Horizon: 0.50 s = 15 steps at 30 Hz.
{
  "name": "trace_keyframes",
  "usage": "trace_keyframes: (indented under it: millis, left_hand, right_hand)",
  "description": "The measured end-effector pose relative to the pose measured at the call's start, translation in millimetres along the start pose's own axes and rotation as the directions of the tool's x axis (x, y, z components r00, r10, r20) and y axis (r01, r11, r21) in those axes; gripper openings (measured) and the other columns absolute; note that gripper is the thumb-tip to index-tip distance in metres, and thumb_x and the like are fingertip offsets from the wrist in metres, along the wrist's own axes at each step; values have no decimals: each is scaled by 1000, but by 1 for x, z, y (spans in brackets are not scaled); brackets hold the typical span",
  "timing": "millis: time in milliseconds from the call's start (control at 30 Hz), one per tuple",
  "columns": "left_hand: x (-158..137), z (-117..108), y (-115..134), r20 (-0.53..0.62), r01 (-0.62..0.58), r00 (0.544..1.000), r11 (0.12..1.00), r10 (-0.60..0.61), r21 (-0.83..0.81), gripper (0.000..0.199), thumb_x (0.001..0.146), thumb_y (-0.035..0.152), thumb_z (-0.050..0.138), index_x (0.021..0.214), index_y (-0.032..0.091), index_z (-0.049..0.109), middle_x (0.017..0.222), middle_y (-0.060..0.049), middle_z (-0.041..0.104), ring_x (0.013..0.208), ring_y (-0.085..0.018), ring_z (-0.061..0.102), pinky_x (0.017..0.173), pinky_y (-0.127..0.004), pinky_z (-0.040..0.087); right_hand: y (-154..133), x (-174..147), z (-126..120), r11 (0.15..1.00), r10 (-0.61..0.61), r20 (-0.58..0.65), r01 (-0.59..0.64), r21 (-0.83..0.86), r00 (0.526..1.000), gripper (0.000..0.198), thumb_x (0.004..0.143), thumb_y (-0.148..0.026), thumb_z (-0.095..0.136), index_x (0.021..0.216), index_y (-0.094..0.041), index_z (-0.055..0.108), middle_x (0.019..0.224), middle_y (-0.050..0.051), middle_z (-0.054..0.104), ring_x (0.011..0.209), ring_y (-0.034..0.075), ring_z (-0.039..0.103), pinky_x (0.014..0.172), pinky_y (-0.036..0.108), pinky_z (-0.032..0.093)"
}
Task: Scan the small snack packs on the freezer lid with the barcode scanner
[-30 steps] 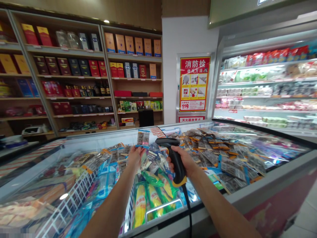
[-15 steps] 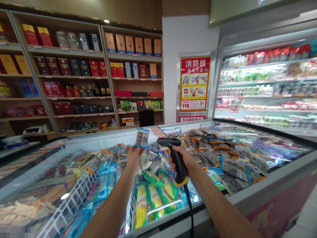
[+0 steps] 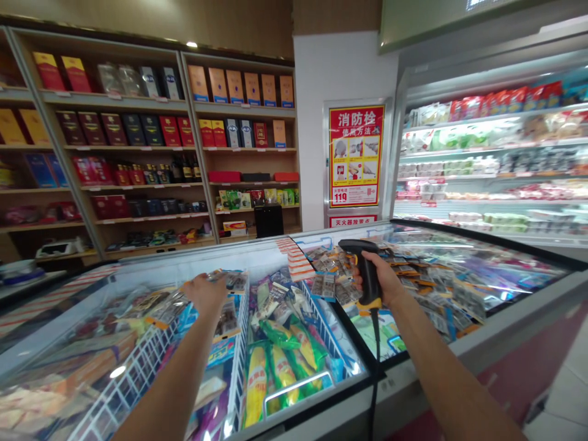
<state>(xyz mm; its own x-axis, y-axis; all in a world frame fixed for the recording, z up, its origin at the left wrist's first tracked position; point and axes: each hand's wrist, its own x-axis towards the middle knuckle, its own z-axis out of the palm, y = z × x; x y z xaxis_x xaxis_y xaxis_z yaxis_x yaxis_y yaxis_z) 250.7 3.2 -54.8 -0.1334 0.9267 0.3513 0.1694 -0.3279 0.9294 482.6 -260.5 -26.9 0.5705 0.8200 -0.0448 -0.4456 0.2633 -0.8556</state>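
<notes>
A: What fills the lower half of the view?
B: A chest freezer with glass lids, its wire baskets packed with frozen goods. Wall shelves stand at 10 o'clock, an open chiller at 2 o'clock, a red poster at 12.

A: Where is the right hand?
B: The right hand, toward 1 o'clock of centre, has its fingers wrapped around the grip of a scanner, held upright above the packets; its cable hangs toward 6 o'clock.

A: And the left hand?
B: The left hand, at 9 o'clock of the scanner, reaches into the freezer, fingers closed on a packet held just above the others. Corn cobs lie toward 6 o'clock.
</notes>
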Motion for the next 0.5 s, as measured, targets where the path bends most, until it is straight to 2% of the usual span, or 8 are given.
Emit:
trace_keyframes:
  millis: [67,100,133,200,267,333,433,500]
  left_hand:
    - [-10,4,13,-110,-101,986,973,126,209,30,58,17,58,86,13,49,118,-15,38,115,-38,24,92,-53,19]
    - [-18,11,19,-89,-169,975,943,202,288,31,59,18,57,89,13,51,118,-15,38,113,-36,28,91,-52,21]
    - [-30,22,24,0,-247,965,914,261,322,31,60,17,56,91,14,52,114,-15,42,110,-34,34,90,-49,25]
    - [-59,51,31,293,-380,904,898,311,222,29,61,18,57,90,15,55,98,-12,53,100,-28,44,89,-41,30]
    - [-92,84,34,559,-357,797,925,230,128,32,61,23,59,92,17,56,89,-10,57,93,-24,49,85,-35,34]
    - [-121,112,33,672,-368,720,917,174,157,42,59,28,62,99,20,54,88,-9,58,92,-25,50,82,-36,35]
    - [-140,132,28,713,-425,683,881,160,209,49,53,22,66,100,21,54,87,-8,59,93,-25,51,80,-35,35]
    - [-132,131,22,698,-370,700,912,149,176,44,53,15,64,96,20,55,80,-6,60,85,-21,54,74,-29,37]
  right_hand:
    - [-3,-2,-5,1000,-1,-6,1,11,1000,21,75,-35,43,70,-15,48,49,0,48,38,9,43,35,20,36]
    - [-4,-2,-7,1000,2,-3,-1,20,1000,21,74,-35,43,71,-15,48,50,0,48,38,9,43,35,20,36]
    - [-3,-3,-9,1000,3,-5,-3,29,1000,21,74,-35,44,71,-15,48,50,0,48,38,9,43,35,20,36]
    - [-1,-3,-12,999,11,-6,-11,42,1000,20,74,-35,44,73,-15,48,51,-1,48,37,9,43,35,20,36]
    - [3,-2,-15,998,21,-6,-20,51,1000,20,74,-35,44,74,-15,48,50,-1,48,37,9,44,34,20,35]
    - [7,-2,-17,998,31,4,-31,61,1000,21,74,-36,45,76,-15,49,50,-1,48,38,8,44,34,19,35]
    - [12,-1,-17,997,36,17,-37,66,999,23,73,-37,46,74,-15,49,50,-1,49,38,8,44,34,19,36]
    - [15,-1,-15,998,46,16,-46,44,999,23,73,-38,46,71,-15,48,50,-1,49,37,8,44,34,20,36]
